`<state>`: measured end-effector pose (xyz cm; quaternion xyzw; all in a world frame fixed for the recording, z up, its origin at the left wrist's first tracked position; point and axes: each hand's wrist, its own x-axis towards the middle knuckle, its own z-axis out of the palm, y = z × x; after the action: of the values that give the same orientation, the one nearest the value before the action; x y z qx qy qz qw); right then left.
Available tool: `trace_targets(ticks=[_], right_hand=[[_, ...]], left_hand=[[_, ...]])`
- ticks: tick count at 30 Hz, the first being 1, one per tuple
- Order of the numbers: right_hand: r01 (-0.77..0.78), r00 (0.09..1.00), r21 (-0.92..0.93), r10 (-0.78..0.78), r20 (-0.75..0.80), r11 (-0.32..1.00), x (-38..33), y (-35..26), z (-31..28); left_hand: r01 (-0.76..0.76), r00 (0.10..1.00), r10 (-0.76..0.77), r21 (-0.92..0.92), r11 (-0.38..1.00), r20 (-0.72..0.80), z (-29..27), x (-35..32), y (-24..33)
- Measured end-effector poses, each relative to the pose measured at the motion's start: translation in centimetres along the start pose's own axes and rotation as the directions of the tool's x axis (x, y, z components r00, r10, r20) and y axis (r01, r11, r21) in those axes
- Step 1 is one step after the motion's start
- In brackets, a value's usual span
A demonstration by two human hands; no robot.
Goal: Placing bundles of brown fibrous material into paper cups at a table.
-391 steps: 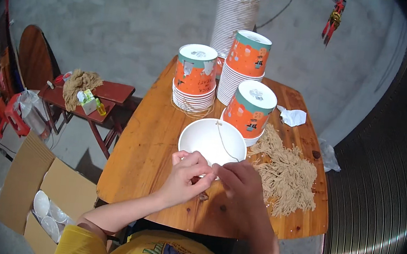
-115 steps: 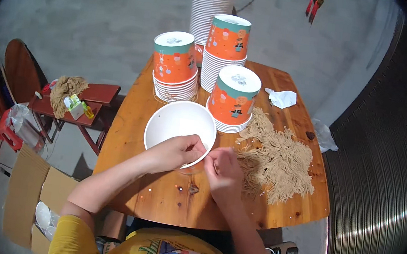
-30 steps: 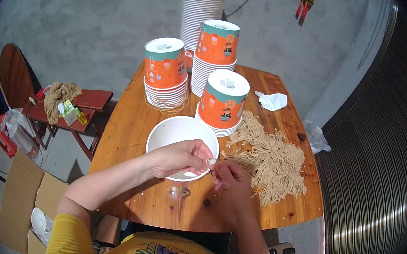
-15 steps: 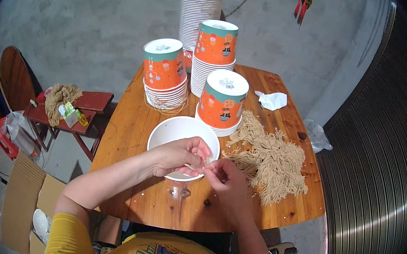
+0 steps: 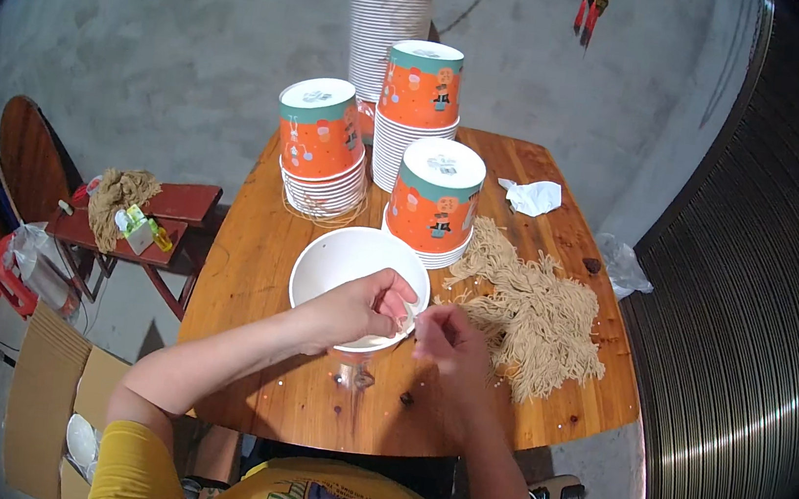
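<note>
A white paper tub [image 5: 329,266] stands upright on the wooden table in front of me, its mouth facing up. Over its near right rim, my left hand [image 5: 363,307] is closed with the fingertips around a small whitish piece [image 5: 406,321], too small to name. Just right of it, my right hand [image 5: 453,342] has its fingers pinched together, and whatever they hold is hidden. A slight gap separates the two hands. Beside my right hand lies a heap of beige twisted cords [image 5: 548,331].
Upside-down stacks of orange and green paper tubs [image 5: 430,216] stand behind the white one, with a tall wrapped stack [image 5: 384,41] at the back. Crumpled tissue [image 5: 533,198] lies far right. Left are a red bench [image 5: 178,203] and cardboard box [image 5: 48,397]; right, a ribbed shutter [image 5: 744,338].
My right hand has drawn a little to the right, away from my left fingertips. The left hand stays almost in place over the tub's rim.
</note>
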<state>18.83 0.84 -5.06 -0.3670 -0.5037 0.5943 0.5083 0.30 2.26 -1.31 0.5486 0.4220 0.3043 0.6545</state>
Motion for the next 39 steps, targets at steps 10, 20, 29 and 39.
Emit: trace_targets(ticks=[10,20,29,39], right_hand=[[0.301,0.946,-0.571,-0.312,0.082,0.764,0.2,-0.7,0.1],[0.363,0.929,-0.542,-0.338,0.149,0.758,1.4,-0.2,-0.5],[0.287,0.958,-0.485,-0.259,0.127,0.826,1.5,0.4,-0.5],[0.278,0.959,-0.507,-0.267,0.095,0.816,1.7,1.2,-0.5]], left_hand=[[-0.352,0.860,0.505,0.628,0.694,-0.076,2.2,-0.8,0.4],[-0.435,0.828,0.557,0.689,0.579,0.055,1.2,-0.5,0.4],[-0.415,0.833,0.553,0.642,0.645,-0.018,1.2,-0.4,0.0],[-0.358,0.831,0.556,0.781,0.512,0.017,0.9,-0.4,-0.3]])
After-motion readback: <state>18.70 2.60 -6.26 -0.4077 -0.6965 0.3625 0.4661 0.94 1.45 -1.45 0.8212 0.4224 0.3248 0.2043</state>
